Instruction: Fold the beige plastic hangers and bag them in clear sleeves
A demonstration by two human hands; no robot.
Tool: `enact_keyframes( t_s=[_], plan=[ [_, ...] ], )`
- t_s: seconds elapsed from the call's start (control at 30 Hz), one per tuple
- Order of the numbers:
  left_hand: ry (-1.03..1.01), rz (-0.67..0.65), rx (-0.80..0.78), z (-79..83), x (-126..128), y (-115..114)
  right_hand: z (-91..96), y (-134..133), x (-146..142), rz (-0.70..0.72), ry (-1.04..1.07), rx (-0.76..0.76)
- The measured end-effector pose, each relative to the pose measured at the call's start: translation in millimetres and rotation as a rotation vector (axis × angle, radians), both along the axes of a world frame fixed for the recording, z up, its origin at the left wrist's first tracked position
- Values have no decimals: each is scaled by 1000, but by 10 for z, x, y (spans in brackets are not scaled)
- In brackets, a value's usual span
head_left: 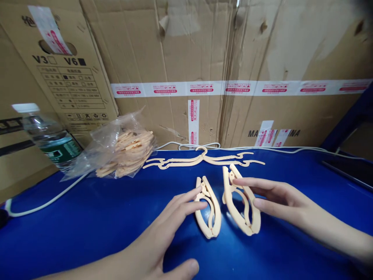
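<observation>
Two folded cream folding clothes hangers are in front of me on the blue table. My left hand point(171, 221) has its fingers stretched out and its thumb well apart. Its fingertips reach over the left folded hanger point(216, 221), seemingly touching it near the hook. My right hand point(281, 200) grips the right folded hanger point(231, 206) from its right side, index finger near the hinge end and thumb against the outer arm. This hanger is tilted. Behind both, unfolded hangers point(183, 160) with their arms spread lie stacked on the table.
A clear plastic bag point(134, 149) of more cream hanger pieces sits at back left, beside a water bottle point(55, 136) with a green label. White cables point(48, 204) run along the table. Cardboard point(163, 58) stands behind, and a dark flat object point(352, 173) lies at right.
</observation>
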State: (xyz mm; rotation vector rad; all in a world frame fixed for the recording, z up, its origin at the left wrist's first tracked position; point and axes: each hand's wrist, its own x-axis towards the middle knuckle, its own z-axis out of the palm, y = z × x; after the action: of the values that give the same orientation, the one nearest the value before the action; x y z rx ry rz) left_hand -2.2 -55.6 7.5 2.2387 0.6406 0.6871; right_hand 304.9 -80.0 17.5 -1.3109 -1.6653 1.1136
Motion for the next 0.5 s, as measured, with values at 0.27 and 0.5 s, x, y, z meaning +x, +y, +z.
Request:
enact_keyframes(
  t_s=[0.27,0.5],
  plan=[
    [126,-51,213,-145,39,-33,-25,-104,-25,150,-667,292],
    [335,-196,315,-217,62,30,11,-167,9,178,-751,372]
  ],
)
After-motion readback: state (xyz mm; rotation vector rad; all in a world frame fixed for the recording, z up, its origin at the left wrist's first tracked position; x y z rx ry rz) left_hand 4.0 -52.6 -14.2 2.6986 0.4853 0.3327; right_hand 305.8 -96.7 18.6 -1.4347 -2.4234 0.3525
